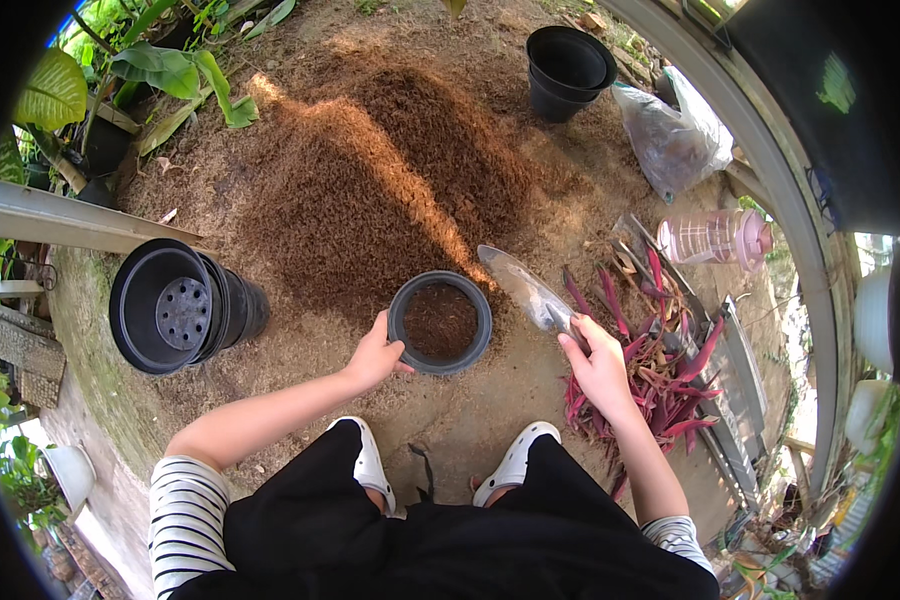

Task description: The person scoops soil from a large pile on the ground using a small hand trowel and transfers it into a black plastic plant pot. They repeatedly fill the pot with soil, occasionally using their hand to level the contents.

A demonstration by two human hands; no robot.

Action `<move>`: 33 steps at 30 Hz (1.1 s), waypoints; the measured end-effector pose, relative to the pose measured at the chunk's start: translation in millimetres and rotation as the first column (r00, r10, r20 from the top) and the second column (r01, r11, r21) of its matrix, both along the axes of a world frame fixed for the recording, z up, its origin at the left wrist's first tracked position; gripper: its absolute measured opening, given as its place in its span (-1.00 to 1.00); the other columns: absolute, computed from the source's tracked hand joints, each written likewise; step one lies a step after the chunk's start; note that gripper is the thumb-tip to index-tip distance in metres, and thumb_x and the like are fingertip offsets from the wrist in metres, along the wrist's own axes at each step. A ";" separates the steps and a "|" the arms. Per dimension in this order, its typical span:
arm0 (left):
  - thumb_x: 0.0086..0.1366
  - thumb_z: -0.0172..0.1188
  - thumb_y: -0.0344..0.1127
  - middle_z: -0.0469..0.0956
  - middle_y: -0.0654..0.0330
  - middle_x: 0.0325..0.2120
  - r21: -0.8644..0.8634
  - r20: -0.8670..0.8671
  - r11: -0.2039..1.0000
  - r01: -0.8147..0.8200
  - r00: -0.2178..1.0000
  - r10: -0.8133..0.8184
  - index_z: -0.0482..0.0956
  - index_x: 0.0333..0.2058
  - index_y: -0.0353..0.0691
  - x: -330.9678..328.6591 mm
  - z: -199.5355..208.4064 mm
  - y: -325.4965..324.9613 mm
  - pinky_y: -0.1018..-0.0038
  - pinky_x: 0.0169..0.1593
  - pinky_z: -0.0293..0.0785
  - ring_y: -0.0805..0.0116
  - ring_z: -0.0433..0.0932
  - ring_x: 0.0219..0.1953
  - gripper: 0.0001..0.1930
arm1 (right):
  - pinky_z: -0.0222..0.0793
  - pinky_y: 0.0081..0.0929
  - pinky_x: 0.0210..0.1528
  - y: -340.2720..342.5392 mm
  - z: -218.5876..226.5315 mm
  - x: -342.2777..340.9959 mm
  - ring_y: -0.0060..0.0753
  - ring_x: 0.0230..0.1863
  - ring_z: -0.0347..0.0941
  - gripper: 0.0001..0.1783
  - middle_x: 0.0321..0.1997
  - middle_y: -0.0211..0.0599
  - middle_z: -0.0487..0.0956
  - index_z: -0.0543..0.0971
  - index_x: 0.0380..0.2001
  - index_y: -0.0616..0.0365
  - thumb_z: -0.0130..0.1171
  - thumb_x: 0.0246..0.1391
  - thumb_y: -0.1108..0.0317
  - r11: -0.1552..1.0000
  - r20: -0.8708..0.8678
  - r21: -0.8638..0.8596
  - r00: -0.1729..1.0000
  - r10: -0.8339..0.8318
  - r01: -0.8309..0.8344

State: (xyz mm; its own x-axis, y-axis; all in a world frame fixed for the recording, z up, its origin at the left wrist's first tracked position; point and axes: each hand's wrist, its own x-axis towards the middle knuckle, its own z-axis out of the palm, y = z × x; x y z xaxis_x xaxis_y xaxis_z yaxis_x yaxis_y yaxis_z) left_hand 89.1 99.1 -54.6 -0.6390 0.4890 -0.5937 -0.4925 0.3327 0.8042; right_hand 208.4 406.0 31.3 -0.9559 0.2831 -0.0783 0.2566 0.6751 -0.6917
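A round black plant pot [398, 338] stands upright on the ground before me, with brown soil inside it. My left hand [372, 358] is closed on the left side of its rim, the thumb toward me. To the right of the pot, my right hand [598, 368] grips a trowel [523, 287] by its handle. The metal blade points up and left, toward the mound, and looks smeared with soil. Beyond the pot rises a large mound of loose brown soil [350, 190], partly lit by a strip of sun.
Stacked black pots [232, 305] lie tilted at the left. Another black pot [560, 95] stands at the far right, near a filled plastic bag [675, 140] and a pink bottle [710, 238] on its side. Purple-red leafy cuttings [660, 385] are heaped beside my right arm.
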 end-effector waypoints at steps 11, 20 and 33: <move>0.31 -0.21 -0.47 0.48 -0.07 -0.25 0.022 0.142 1.000 -0.008 0.990 0.005 -0.02 0.20 -0.25 9.8 5.6 -6.5 0.36 -0.35 0.64 0.21 0.62 -0.41 -0.52 | 0.39 -0.31 -0.11 5.1 -32.0 11.4 0.02 -0.17 0.54 -0.65 -0.23 0.05 0.57 0.40 -0.02 0.25 0.12 0.14 0.36 0.979 0.137 -0.151 0.983 -0.119 0.139; 0.32 -0.10 -0.44 0.43 -0.02 -0.23 -0.008 0.089 0.998 0.061 0.994 -0.060 -0.04 0.16 -0.30 3.3 -9.4 -4.2 0.39 -0.34 0.63 0.28 0.59 -0.40 -0.51 | 0.39 -0.36 -0.25 -4.3 -61.4 21.4 -0.23 -0.39 0.50 -0.61 -0.32 -0.12 0.55 0.40 0.01 0.12 0.15 0.13 0.29 0.949 0.331 -0.308 0.943 0.043 0.065; 0.18 0.09 -0.35 0.14 -0.22 0.11 -0.307 -0.554 0.936 0.174 0.766 -0.324 -0.12 0.29 -0.25 -3.2 -14.7 -12.8 0.12 0.22 0.21 -0.09 0.24 0.16 -0.24 | 0.42 -0.47 -0.29 4.5 -79.3 10.3 -0.44 -0.39 0.48 -0.62 -0.25 -0.22 0.55 0.36 0.05 0.15 0.09 0.17 0.35 0.869 0.308 -0.495 0.933 0.186 -0.009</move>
State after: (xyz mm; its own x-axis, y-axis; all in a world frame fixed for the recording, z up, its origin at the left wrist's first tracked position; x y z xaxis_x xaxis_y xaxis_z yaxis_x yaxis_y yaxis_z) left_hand 85.9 86.3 -69.3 -0.7717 0.5827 -0.2550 0.1778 0.5826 0.7931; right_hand 218.7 410.5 -48.0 -0.8662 0.0326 -0.4987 0.4822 0.3165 -0.8169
